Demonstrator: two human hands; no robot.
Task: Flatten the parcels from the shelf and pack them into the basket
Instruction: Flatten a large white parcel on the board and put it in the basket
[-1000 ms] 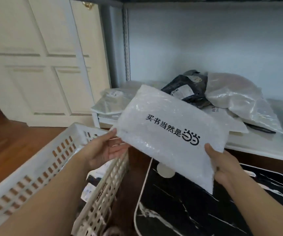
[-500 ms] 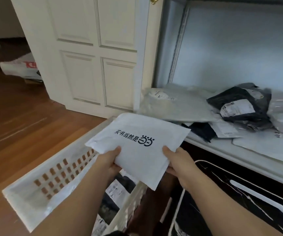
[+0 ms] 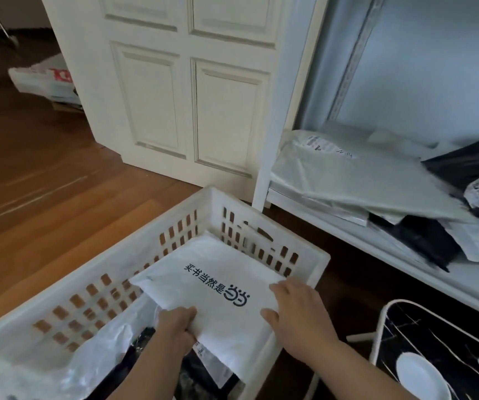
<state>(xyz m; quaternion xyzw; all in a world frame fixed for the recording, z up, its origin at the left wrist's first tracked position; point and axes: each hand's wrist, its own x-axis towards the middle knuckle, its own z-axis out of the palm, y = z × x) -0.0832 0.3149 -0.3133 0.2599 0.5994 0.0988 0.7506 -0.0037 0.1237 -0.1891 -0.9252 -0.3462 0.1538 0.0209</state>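
A white padded parcel (image 3: 218, 287) with black printed characters lies inside the white slotted basket (image 3: 146, 249), on top of other bags. My left hand (image 3: 176, 324) grips its near left edge, fingers curled around it. My right hand (image 3: 296, 310) rests on the parcel's right edge with the thumb on top; its fingers curve over the edge. More parcels remain on the white shelf (image 3: 423, 284): a pale grey flat bag (image 3: 348, 180) and a black bag (image 3: 469, 168) with a label.
A white panelled door (image 3: 186, 90) stands behind the basket. A black marble-patterned stool (image 3: 446, 350) sits at lower right. Clear and dark bags (image 3: 123, 356) fill the basket's near end. A white box (image 3: 45, 79) lies on the wooden floor far left.
Both hands have carried the white parcel from in front of the shelf leftward and down into the basket. The view has turned left and downward.
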